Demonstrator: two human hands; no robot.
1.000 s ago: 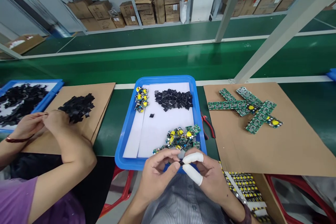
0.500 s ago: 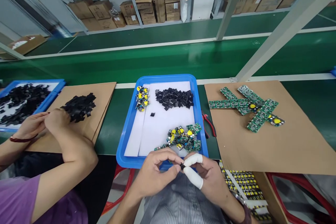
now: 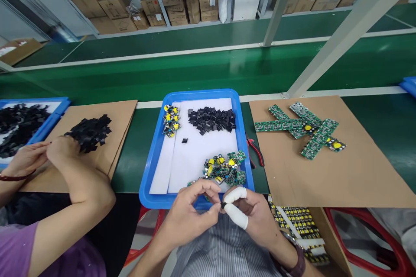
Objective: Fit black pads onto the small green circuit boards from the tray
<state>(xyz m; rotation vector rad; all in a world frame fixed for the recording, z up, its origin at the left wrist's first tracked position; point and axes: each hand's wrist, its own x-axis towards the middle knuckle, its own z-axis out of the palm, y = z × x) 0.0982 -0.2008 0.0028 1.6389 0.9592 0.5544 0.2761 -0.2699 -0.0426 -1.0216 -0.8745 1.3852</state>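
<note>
Just in front of my body, my left hand (image 3: 198, 210) and my right hand (image 3: 245, 210) meet fingertip to fingertip. Between them is a small black piece (image 3: 223, 204), mostly covered by the fingers and pinched from both sides. White finger cots cover the thumb and forefinger of my right hand. Beyond the hands lies a blue tray (image 3: 150, 156) lined with white sheet. It holds a pile of black square pieces (image 3: 212, 120), a single black piece (image 3: 184, 140), a cluster of small circuit boards with yellow parts (image 3: 171, 120) and a nearer heap of such boards (image 3: 224, 169).
Red-handled pliers (image 3: 255, 151) lie right of the tray. Panels of green circuit boards (image 3: 320, 138) rest on cardboard (image 3: 357, 173). Below it stands a box of yellow-topped boards (image 3: 297, 220). On the left, a co-worker's hands (image 3: 48, 156) work beside black pieces (image 3: 89, 133).
The whole view has shifted slightly, so things sit a little further left. Both my hands keep their pinch on the black piece, with only slight finger movement.
</note>
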